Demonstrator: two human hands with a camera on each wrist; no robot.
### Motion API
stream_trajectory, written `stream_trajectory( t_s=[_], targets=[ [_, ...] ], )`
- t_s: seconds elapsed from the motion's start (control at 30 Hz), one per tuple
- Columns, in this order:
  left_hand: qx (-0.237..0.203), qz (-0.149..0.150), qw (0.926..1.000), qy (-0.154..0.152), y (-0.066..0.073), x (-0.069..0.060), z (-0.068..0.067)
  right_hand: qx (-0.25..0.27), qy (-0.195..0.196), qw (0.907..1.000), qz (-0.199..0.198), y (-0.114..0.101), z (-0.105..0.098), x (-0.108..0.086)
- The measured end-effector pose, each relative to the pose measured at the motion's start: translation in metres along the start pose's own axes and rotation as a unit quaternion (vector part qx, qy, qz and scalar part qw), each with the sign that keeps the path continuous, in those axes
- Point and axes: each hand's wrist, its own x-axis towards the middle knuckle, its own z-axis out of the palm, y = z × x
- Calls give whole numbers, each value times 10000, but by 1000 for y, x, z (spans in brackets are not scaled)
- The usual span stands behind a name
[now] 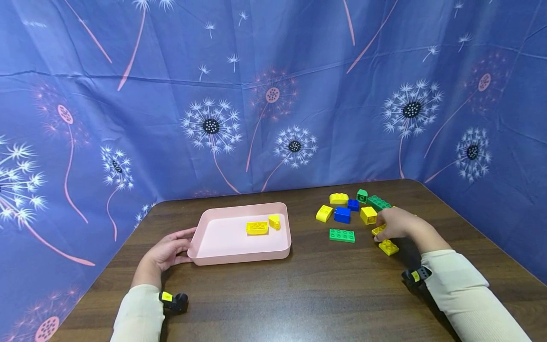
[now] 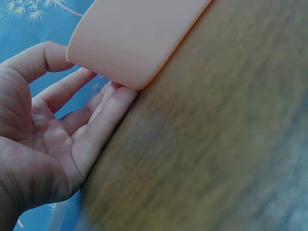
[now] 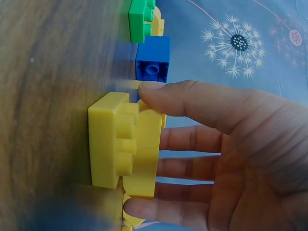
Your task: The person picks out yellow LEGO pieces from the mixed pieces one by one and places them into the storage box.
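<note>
In the head view, the left hand (image 1: 171,249) is at the left end of a pink tray (image 1: 239,259). The left wrist view shows this hand (image 2: 53,120) with its fingers spread against the tray's corner (image 2: 130,43). Over at the right, the right hand (image 1: 397,223) has thumb and fingers around a yellow brick (image 1: 378,230). In the right wrist view, the right hand's thumb (image 3: 168,96) is at the upper end of that yellow brick (image 3: 144,154), with fingers partly hidden behind it. A second yellow brick (image 3: 102,144) stands nearer the camera, beside the held one.
Two yellow bricks (image 1: 257,228) (image 1: 274,222) lie in the tray. Between tray and right hand are a green brick (image 1: 342,235), a blue brick (image 1: 342,214) and several yellow, blue and green ones. A patterned blue cloth (image 1: 265,57) hangs behind the wooden table (image 1: 278,304).
</note>
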Motion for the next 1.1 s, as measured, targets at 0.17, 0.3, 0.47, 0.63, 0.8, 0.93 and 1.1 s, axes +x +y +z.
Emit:
stream_trajectory(
  t_s=[0.17, 0.3, 0.47, 0.63, 0.8, 0.93, 1.1],
  targets=[
    [31, 44, 10000, -11, 0, -1, 0, 66, 2, 9998, 164, -2, -1, -1],
    [3, 73, 9999, -80, 0, -1, 0, 104, 28, 9997, 240, -4, -2, -3],
    [13, 77, 9999, -115, 0, -1, 1, 55, 21, 9997, 223, -7, -5, -3],
    [54, 63, 9999, -138, -1, -1, 0, 32, 109, 9999, 108, -13, -9, -4],
    [96, 104, 9996, -258, -2, 0, -3, 45, 220, 9997, -34, -21, -12, -7],
    [76, 131, 9995, -291, -2, 1, -4, 75, 257, 9992, -280, -28, -15, -8],
    [105, 90, 9997, -189, -3, 2, -2, 166, 313, 9978, -556, -37, -15, -7]
  ],
)
